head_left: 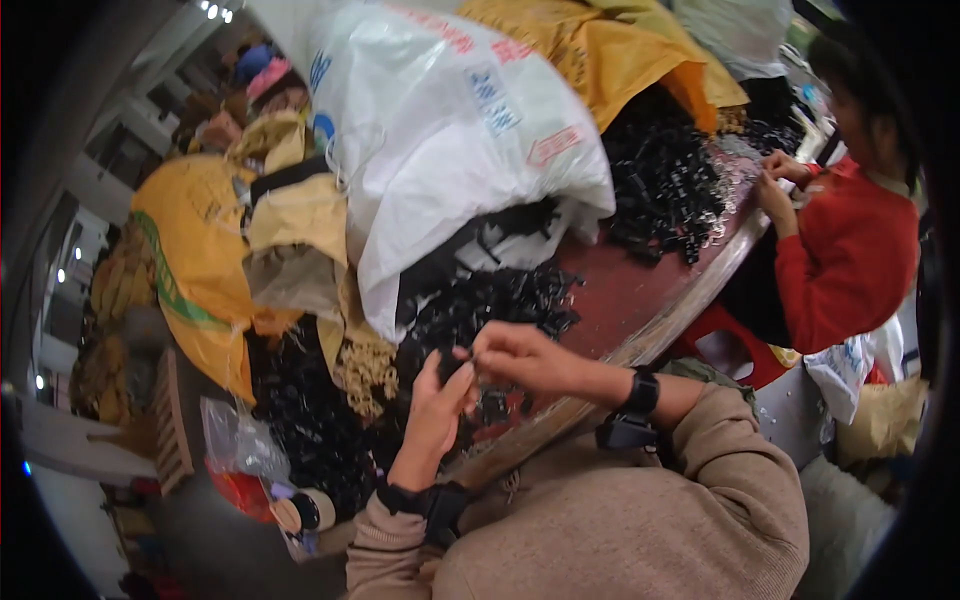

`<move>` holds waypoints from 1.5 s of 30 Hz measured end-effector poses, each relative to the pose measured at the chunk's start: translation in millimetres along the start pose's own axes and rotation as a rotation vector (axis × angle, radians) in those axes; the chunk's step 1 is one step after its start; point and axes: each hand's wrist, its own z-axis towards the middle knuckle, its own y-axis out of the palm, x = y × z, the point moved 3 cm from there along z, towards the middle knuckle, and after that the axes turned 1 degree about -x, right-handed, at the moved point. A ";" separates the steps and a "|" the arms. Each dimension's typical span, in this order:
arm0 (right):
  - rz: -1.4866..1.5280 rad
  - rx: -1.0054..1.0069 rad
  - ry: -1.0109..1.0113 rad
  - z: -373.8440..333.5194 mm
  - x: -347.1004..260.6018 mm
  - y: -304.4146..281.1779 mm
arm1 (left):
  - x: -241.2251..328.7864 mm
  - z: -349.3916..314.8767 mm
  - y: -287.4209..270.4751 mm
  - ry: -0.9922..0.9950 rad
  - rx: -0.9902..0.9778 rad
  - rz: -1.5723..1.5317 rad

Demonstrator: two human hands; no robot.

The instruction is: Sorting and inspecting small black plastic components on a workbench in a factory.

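Over the table's near edge my two hands meet, fingertips almost touching. My left hand (pixel 436 405) is closed, thumb against fingers, on a small black part (pixel 447 366) that shows only partly. With thumb and forefinger my right hand (pixel 525 358) pinches right beside it; whatever lies between those fingertips is too small to make out. Just beyond my hands a heap of small black plastic parts (pixel 490 305) spills from a large white woven sack (pixel 450 120). To the left of my left hand lie small tan parts (pixel 366 378).
On the dark red table (pixel 625 290) stand yellow sacks (pixel 185 250), with more black parts (pixel 310 420) at left and another black heap (pixel 660 180) farther right. A co-worker in a red top (pixel 850 250) sits at the right. A clear plastic bag (pixel 240 440) hangs by the left edge.
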 end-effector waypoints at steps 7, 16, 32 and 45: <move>-0.501 0.030 -0.082 -3.8 21.6 -37.5 | -28.1 18.7 -17.2 -0.260 -0.095 -0.357; -1.002 -0.020 -0.217 9.2 15.2 -22.4 | -51.2 26.1 -35.8 -0.346 -0.068 -0.376; -1.098 -0.216 -0.202 11.0 21.0 -11.7 | -59.0 16.8 -30.7 -0.352 -0.109 -0.224; -1.024 -0.163 -0.210 8.9 9.7 -19.5 | -56.6 19.9 -24.6 -0.366 -0.165 -0.238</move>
